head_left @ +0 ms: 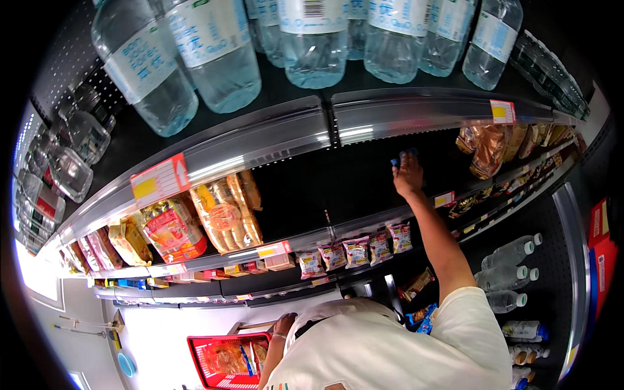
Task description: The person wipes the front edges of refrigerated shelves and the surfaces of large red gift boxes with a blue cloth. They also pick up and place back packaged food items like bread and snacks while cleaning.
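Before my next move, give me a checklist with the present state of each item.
1. Right hand on the blue cloth: ok, fingers over it.
2. Firm grip on the blue cloth: cannot tell.
3. Clear food pack to the left, away from that hand: ok, wide gap.
4. Brown packs to the right, away from it: ok, apart.
5. Left hand out of the way: ok, low beside the red basket.
6. Left hand free: cannot tell.

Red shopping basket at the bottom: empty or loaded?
Loaded: plastic-wrapped packages lie in the red shopping basket, visible through its open top. How deep they go, cannot tell.
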{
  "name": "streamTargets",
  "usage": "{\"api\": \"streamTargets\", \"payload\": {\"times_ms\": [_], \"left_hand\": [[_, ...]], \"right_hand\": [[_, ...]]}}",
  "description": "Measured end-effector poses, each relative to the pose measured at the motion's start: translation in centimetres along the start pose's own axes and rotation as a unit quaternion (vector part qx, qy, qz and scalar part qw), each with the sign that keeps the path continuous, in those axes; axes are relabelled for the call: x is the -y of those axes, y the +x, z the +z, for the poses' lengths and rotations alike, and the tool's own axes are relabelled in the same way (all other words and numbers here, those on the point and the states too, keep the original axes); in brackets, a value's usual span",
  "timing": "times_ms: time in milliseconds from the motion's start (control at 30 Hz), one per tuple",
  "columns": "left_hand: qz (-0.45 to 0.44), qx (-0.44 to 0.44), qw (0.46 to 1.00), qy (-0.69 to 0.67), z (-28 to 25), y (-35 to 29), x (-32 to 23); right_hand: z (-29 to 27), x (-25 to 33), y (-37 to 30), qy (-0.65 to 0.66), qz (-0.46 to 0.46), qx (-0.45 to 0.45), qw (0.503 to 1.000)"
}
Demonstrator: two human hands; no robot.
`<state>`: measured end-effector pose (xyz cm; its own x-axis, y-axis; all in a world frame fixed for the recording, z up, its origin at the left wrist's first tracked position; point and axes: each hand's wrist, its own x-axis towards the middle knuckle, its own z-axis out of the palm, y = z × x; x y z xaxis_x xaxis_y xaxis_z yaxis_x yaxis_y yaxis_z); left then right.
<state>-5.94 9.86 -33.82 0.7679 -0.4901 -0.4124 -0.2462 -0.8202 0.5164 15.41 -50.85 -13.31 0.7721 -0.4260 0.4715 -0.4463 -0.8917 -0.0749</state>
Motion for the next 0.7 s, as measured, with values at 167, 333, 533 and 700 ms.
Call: {"api": "streamTargets", "payload": {"times_ms": [167, 333, 533, 700], "left_hand": [[-0.018, -0.03, 0.998, -0.044, 1.6, -0.5, 1.6], [-0.028, -0.049, 0.997, -0.054, 2.1, -1.8, 2.3], [-0.063, -0.057, 0.992, -0.089, 3.0, -3.9, 3.0], [-0.013, -0.077, 0.992, -0.095, 2.9, -3.6, 3.2]], "right_hand": [[-1.0, 13.1, -1.7, 0.085, -0.12, 0.051, 0.988], [-2.7, 23.7, -3.7, 0.195, -0.239, 0.053, 0.95], [-3.7, 27.6, -5.4, 0.251, -0.325, 0.081, 0.908], [-5.2, 27.5, -7.1, 0.313, -0.446, 0.149, 0.825]]}}
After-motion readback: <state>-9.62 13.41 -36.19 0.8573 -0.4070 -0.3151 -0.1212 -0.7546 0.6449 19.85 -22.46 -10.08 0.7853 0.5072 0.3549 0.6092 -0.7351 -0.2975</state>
